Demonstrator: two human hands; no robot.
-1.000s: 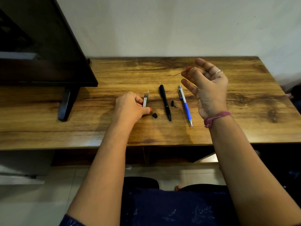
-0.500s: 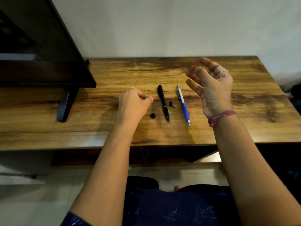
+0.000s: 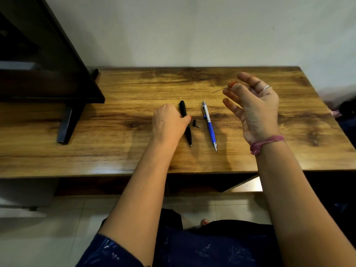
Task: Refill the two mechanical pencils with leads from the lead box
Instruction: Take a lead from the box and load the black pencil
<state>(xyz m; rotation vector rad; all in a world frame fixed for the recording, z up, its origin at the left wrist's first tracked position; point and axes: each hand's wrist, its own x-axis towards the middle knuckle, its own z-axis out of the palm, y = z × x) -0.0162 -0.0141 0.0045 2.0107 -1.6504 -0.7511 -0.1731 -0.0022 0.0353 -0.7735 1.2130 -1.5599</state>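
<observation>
Head view: left hand point(image 3: 169, 122) closes on the black pencil point(image 3: 185, 120), long axis front-to-back on the counter point(image 3: 119, 151); right fingers point(image 3: 234, 91) pinch a lead point(image 3: 218, 90), raised to its right.

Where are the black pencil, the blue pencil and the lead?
black pencil point(image 3: 182, 107): head view, upper barrel.
blue pencil point(image 3: 211, 134): head view, blue grip.
lead point(image 3: 217, 91): head view, free end beyond the right hand's fingertips.

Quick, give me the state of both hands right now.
Left hand: closing on the black mechanical pencil lying on the desk.
Right hand: raised, pinching a pencil lead.
</observation>
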